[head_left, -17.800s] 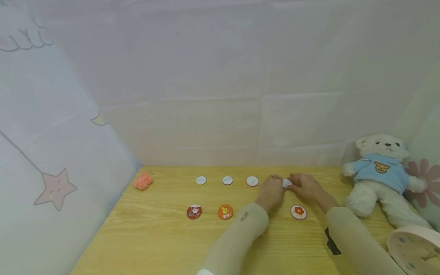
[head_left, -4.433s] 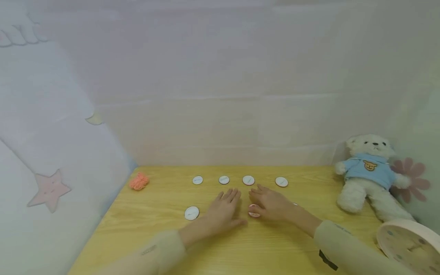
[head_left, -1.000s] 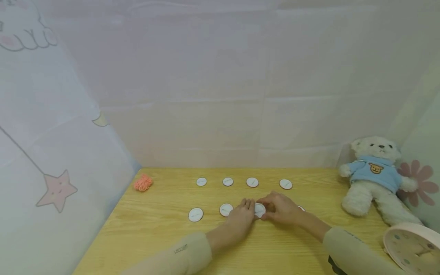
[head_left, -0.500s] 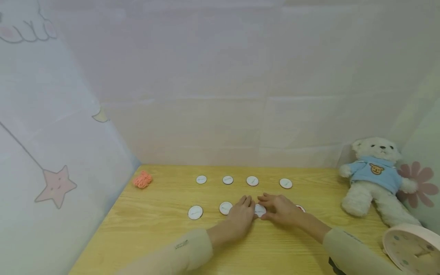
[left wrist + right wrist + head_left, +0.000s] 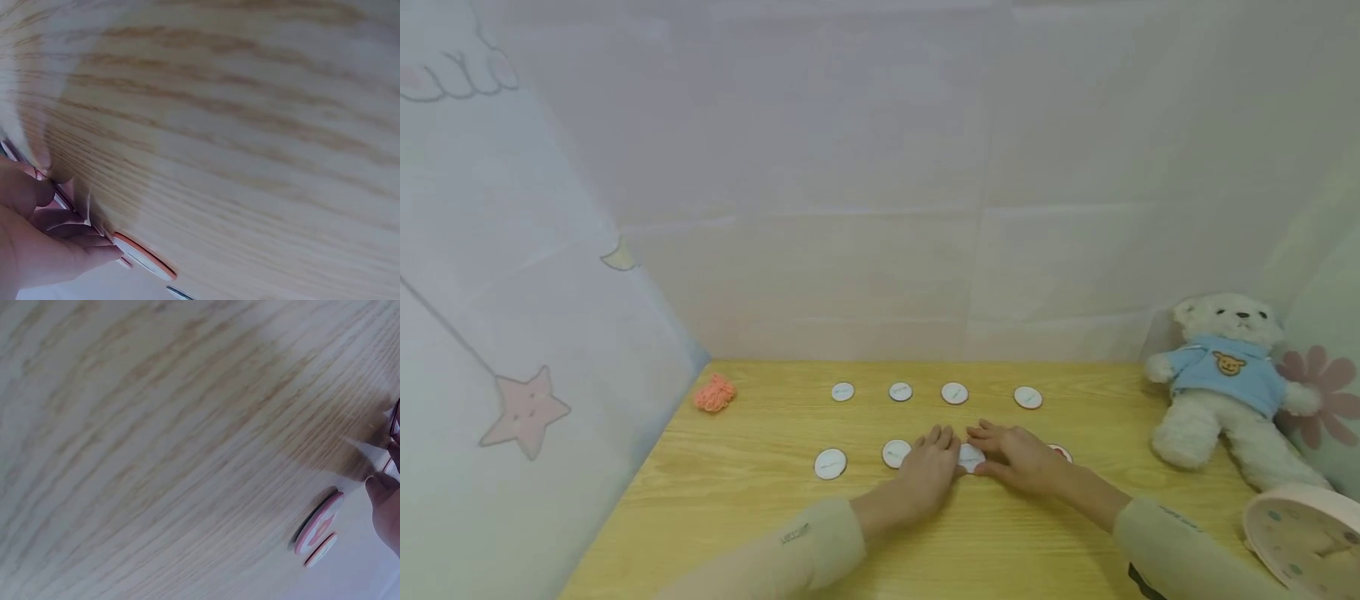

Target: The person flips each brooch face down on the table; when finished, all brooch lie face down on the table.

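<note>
Fingertips of both hands hold one round button badge [image 5: 972, 457], its white pin side up, in the front row on the wooden table. My left hand [image 5: 927, 473] is at its left edge; my right hand [image 5: 1018, 458] pinches its right edge between thumb and fingers. To the left lie two more white-backed badges, one right beside the left hand [image 5: 896, 454] and one farther out [image 5: 831, 463]. A flower badge [image 5: 320, 524], picture side up, lies partly hidden behind the right wrist in the head view.
Several white-backed badges, such as this red-rimmed badge [image 5: 955, 393], form a back row. A coral yarn bundle [image 5: 715, 393] lies at the back left corner. A white teddy bear [image 5: 1228, 375] in blue and a round clock [image 5: 1303, 537] stand at the right.
Earlier, the hands worked at the back row's right badge, and front-row badges showed pictures. The left two front badges now show white backs. Over the last second both hands have stayed at the same badge.
</note>
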{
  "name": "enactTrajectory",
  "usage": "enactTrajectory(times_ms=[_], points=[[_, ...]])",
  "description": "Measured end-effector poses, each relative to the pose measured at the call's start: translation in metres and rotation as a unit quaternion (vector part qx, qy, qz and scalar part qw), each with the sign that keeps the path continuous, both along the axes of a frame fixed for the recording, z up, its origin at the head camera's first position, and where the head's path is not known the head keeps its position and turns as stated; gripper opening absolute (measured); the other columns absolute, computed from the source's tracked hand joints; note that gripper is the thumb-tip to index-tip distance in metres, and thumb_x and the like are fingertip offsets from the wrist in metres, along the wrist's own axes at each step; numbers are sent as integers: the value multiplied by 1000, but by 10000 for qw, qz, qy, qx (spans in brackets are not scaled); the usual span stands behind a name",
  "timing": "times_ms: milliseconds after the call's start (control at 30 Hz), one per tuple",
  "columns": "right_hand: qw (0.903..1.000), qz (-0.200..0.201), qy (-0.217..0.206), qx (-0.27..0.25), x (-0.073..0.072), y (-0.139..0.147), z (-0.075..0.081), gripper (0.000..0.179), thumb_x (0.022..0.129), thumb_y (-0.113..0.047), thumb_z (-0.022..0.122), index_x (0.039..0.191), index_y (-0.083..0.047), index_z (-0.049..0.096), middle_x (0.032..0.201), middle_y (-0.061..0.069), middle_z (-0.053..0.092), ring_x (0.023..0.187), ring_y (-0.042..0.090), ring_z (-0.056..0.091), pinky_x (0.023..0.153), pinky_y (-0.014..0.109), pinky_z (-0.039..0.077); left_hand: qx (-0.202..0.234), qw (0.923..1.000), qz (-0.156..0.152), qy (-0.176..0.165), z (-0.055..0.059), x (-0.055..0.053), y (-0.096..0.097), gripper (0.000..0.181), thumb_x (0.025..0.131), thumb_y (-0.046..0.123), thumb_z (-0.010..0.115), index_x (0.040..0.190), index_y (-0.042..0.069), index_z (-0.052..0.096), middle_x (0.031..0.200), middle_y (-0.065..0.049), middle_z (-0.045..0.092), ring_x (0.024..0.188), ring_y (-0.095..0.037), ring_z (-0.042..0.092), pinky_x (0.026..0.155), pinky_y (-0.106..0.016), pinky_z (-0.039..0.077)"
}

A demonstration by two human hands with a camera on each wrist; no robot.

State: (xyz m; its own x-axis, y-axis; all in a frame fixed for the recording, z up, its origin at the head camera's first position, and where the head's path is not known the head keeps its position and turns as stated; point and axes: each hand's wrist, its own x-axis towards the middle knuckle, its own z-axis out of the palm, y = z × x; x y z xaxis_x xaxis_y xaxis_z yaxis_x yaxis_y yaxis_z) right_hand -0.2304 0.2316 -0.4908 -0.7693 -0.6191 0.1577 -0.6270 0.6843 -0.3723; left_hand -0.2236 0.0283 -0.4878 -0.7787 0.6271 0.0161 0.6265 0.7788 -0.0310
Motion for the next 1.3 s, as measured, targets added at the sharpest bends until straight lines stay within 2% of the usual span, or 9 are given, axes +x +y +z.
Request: enactTrajectory(times_ms=[300, 533, 733, 867, 1000, 1133, 1300], points=[[9993, -334, 49, 157, 6, 1, -4, 58, 95, -33, 64, 132, 10, 54, 141, 25, 48, 130, 50, 39, 102, 58, 39, 7, 10000, -90, -19, -3, -1, -2, 53, 100, 39, 49, 141, 5, 51, 147, -14, 45, 136, -28, 42, 105, -42, 43], [9982, -328, 110, 487, 5, 0, -1, 58, 95, -34, 63, 134, 7, 53, 141, 24, 48, 131, 50, 39, 102, 56, 40, 6, 9999, -41, 96, -3, 0, -2, 52, 101, 41, 48, 140, 7, 52, 147, -12, 46, 136, -32, 41, 105, -45, 43], [9969, -201, 281, 713, 6, 0, 4, 57, 96, -34, 61, 133, 9, 54, 140, 25, 49, 130, 49, 41, 102, 56, 41, -46, 9998, -198, -67, 1, -4, -5, 53, 102, 42, 46, 143, 8, 49, 148, -11, 44, 136, -32, 41, 106, -46, 42], [9959, -192, 387, 789, 1, 9, 16, 57, 96, -38, 60, 135, 4, 54, 141, 22, 49, 133, 47, 38, 105, 57, 37, 142, 9986, -424, -265, 9, -13, -9, 53, 102, 42, 48, 144, 10, 46, 146, -11, 47, 133, -32, 44, 106, -48, 42], [9954, -429, 507, 689, -6, 28, 33, 57, 94, -38, 64, 134, 2, 56, 139, 20, 52, 134, 46, 37, 103, 59, 39, 357, 9970, -645, -213, 17, -21, -9, 56, 100, 41, 53, 143, 7, 44, 140, -15, 52, 127, -32, 51, 102, -45, 46], [9952, -583, 433, 663, -8, 48, 49, 60, 92, -42, 65, 134, 1, 56, 138, 20, 53, 131, 44, 42, 95, 58, 46, 508, 9969, -570, -214, 22, -23, -1, 62, 98, 43, 56, 143, 3, 43, 140, -16, 52, 127, -29, 51, 100, -38, 49], [9945, -705, 223, 744, -2, 67, 59, 60, 91, -42, 67, 136, -4, 57, 140, 28, 47, 122, 46, 51, 91, 58, 49, 629, 9963, -515, -275, 29, -20, 24, 65, 96, 46, 56, 143, 2, 45, 142, -10, 51, 130, -22, 49, 97, -30, 50]])
